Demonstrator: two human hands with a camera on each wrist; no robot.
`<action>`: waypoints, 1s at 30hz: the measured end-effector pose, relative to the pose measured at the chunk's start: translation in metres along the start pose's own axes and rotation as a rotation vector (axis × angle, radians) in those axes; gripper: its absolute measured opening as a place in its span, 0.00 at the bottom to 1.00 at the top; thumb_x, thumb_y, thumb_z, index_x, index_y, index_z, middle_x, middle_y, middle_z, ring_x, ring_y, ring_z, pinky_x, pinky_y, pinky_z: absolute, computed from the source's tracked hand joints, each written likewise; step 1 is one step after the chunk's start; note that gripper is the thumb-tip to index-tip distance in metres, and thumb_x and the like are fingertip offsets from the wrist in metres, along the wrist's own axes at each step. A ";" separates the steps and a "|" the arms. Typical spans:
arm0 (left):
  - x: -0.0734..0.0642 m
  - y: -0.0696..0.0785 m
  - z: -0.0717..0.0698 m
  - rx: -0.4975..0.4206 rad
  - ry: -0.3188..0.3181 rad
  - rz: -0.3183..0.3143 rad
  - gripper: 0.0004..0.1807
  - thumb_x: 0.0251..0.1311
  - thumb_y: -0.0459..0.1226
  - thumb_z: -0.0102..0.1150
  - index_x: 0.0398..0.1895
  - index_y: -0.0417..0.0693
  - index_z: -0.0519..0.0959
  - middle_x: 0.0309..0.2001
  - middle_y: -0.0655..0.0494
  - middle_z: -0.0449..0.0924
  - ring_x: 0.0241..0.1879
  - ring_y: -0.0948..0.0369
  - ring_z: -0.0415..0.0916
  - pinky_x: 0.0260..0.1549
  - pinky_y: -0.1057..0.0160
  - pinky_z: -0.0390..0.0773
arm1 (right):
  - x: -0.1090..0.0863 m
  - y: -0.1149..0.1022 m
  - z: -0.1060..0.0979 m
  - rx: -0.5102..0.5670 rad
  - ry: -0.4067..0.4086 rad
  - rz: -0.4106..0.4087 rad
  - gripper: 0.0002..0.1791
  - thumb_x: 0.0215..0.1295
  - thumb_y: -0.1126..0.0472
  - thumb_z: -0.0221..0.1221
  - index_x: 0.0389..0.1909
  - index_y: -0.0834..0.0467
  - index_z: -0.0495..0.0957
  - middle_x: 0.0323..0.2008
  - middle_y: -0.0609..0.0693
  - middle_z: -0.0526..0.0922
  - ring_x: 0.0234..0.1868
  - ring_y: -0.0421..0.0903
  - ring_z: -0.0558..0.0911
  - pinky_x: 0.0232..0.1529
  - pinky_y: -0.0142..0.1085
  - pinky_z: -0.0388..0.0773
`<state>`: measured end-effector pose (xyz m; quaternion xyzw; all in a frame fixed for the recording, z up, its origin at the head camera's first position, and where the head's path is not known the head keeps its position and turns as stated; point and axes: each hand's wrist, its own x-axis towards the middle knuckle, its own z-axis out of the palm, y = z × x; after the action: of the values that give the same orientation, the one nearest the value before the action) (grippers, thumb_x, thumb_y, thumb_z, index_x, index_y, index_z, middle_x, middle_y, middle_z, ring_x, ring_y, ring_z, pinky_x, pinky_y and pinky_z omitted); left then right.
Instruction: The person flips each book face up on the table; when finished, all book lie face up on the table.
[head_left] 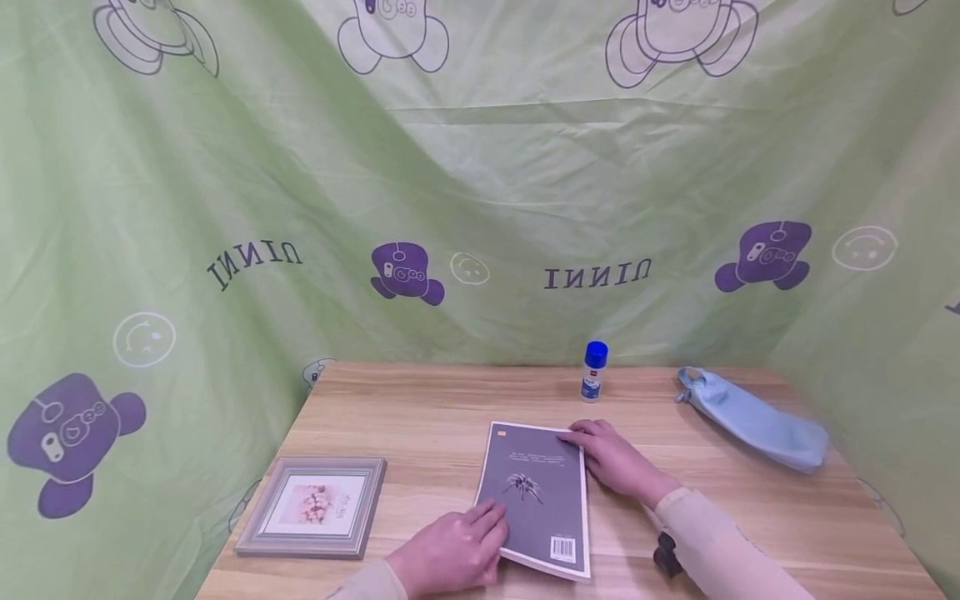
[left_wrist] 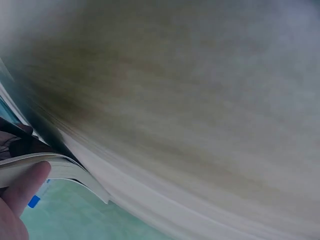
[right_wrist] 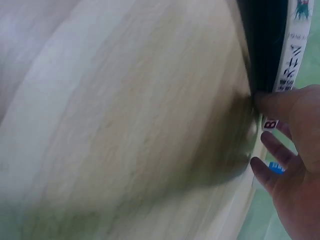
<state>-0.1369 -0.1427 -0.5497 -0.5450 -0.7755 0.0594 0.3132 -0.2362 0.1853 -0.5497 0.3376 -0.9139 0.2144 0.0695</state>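
Observation:
A book (head_left: 528, 525) lies with its grey back cover up in the middle of the wooden table, showing a spider picture and a barcode. At its lower left edge my left hand (head_left: 453, 546) grips it, fingers over the cover. In the left wrist view, a fingertip (left_wrist: 37, 175) presses on the bent page edges (left_wrist: 65, 167). My right hand (head_left: 618, 458) holds the upper right side. The right wrist view shows that thumb and fingers pinching the book beside its white spine (right_wrist: 292, 55), with two fingertips apart from it.
On the left lies a framed flower picture (head_left: 375, 500). A white bottle with a blue cap (head_left: 595, 367) stands behind the book. To the back right is a light blue pouch (head_left: 757, 421). A green printed curtain (head_left: 480, 183) hangs around the wooden table (head_left: 420, 408).

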 end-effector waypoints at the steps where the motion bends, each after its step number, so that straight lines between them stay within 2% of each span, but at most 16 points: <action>1: -0.001 -0.001 0.000 -0.001 0.001 0.001 0.17 0.66 0.44 0.52 0.45 0.42 0.84 0.48 0.45 0.88 0.47 0.53 0.88 0.40 0.63 0.87 | -0.001 0.001 0.000 0.000 -0.003 -0.002 0.26 0.66 0.75 0.63 0.65 0.61 0.80 0.59 0.64 0.79 0.60 0.63 0.78 0.64 0.59 0.75; 5: -0.005 -0.003 -0.002 -0.009 -0.015 -0.013 0.20 0.56 0.47 0.65 0.46 0.43 0.84 0.49 0.46 0.88 0.48 0.53 0.88 0.41 0.63 0.87 | -0.003 0.002 -0.002 0.008 -0.014 -0.019 0.26 0.66 0.73 0.65 0.66 0.62 0.80 0.59 0.64 0.79 0.60 0.63 0.79 0.63 0.59 0.75; 14: -0.004 -0.013 -0.003 -0.033 0.073 -0.046 0.16 0.63 0.42 0.57 0.46 0.41 0.85 0.49 0.43 0.88 0.48 0.53 0.88 0.43 0.64 0.85 | -0.003 0.003 -0.008 0.037 0.020 -0.019 0.24 0.68 0.72 0.64 0.65 0.65 0.79 0.62 0.67 0.78 0.62 0.66 0.78 0.64 0.61 0.73; 20: -0.005 -0.022 -0.008 -0.045 0.122 -0.050 0.19 0.71 0.40 0.45 0.48 0.42 0.85 0.50 0.44 0.88 0.49 0.53 0.88 0.43 0.64 0.85 | -0.002 0.003 -0.014 0.040 0.030 -0.007 0.24 0.68 0.71 0.64 0.65 0.63 0.80 0.63 0.67 0.78 0.63 0.66 0.77 0.64 0.62 0.73; 24: -0.004 -0.029 -0.013 -0.061 0.180 -0.048 0.19 0.71 0.38 0.44 0.50 0.42 0.85 0.50 0.44 0.87 0.49 0.53 0.88 0.43 0.64 0.85 | -0.001 0.002 -0.018 0.061 0.052 0.014 0.23 0.69 0.71 0.64 0.65 0.60 0.81 0.64 0.65 0.78 0.64 0.66 0.77 0.65 0.62 0.72; 30: -0.002 -0.041 -0.022 -0.092 0.286 -0.056 0.19 0.72 0.35 0.45 0.54 0.39 0.85 0.52 0.45 0.87 0.49 0.53 0.87 0.44 0.63 0.85 | 0.001 -0.001 -0.026 0.116 0.136 0.008 0.21 0.68 0.71 0.65 0.61 0.60 0.83 0.62 0.63 0.80 0.63 0.66 0.78 0.64 0.63 0.73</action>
<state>-0.1574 -0.1662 -0.5156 -0.5399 -0.7396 -0.0631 0.3969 -0.2365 0.1954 -0.5262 0.3219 -0.8945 0.2897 0.1110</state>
